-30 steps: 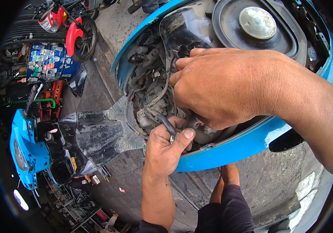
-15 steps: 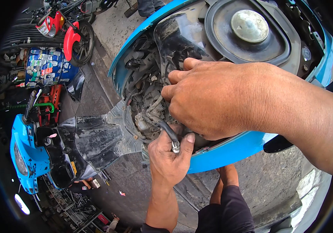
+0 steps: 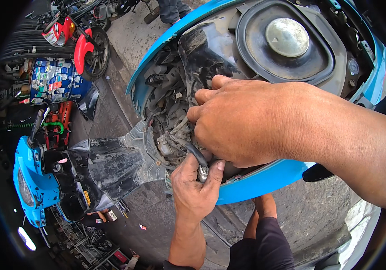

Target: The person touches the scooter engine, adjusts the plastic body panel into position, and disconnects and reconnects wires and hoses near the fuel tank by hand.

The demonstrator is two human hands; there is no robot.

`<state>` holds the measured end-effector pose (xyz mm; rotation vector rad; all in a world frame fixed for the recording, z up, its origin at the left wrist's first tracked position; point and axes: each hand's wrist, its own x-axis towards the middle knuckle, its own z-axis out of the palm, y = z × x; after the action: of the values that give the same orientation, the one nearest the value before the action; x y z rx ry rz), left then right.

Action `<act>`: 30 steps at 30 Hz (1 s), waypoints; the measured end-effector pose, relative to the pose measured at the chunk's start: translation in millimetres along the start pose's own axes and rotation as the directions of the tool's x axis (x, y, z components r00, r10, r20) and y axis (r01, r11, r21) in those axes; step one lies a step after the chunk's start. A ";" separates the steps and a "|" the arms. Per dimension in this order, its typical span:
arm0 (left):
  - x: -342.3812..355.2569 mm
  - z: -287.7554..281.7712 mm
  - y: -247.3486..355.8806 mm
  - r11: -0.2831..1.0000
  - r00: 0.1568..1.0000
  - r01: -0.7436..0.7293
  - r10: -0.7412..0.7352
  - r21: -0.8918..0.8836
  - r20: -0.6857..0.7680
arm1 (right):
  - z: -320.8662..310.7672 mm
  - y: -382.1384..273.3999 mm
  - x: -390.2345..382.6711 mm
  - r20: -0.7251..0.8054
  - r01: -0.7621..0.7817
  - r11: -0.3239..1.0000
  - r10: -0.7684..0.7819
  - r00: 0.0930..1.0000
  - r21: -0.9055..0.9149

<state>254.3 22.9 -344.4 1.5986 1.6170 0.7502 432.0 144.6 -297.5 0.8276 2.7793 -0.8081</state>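
My left hand [image 3: 194, 191] is closed, thumb and fingers pinching a black-sleeved cable or hose [image 3: 195, 152] with a shiny metal end [image 3: 203, 173]. It is at the near rim of the scooter's blue body panel [image 3: 265, 180]. My right hand [image 3: 242, 117] reaches in from the right above the opened engine bay [image 3: 170, 121], with its fingers curled downward. Its fingertips and whatever they grip are hidden behind the hand. Under the fingers lie dusty engine parts, hoses and wires. Beyond my right wrist is the silver fuel cap [image 3: 287, 37] in a black surround.
The scooter's dusty footboard [image 3: 112, 157] and blue handlebar cover [image 3: 33, 180] extend left. A red-fendered motorcycle [image 3: 92, 49] and a sticker-covered blue drum [image 3: 58, 81] stand at the far left. A person's trouser legs [image 3: 172, 10] show at the top. A cluttered metal rack [image 3: 89, 238] stands lower left.
The view has shifted slightly, and more of the person's leg at the top shows. Both hands keep nearly the same grip and place.
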 end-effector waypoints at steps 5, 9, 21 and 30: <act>2.0 0.9 9.1 0.998 0.999 0.038 -0.039 -0.055 -0.013 | -1.8 0.6 -7.0 -0.061 0.066 0.998 -0.066 0.996 -0.016; 0.5 5.1 6.9 0.994 0.997 0.076 -0.077 -0.073 -0.006 | -1.4 6.4 -13.7 -0.071 0.155 0.980 -0.164 0.984 -0.127; 0.1 -11.6 2.9 0.987 0.992 0.077 -0.062 -0.139 0.107 | -10.3 -2.3 -3.4 -0.129 0.203 0.975 -0.213 0.969 -0.087; 0.2 -7.6 -4.1 0.971 0.990 0.046 -0.013 -0.236 0.139 | -21.4 -3.4 -3.9 0.035 0.208 0.977 -0.206 0.978 -0.046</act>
<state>245.8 23.6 -343.5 1.4187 1.3932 0.7712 434.1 151.6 -276.8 0.5187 2.8799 -0.7709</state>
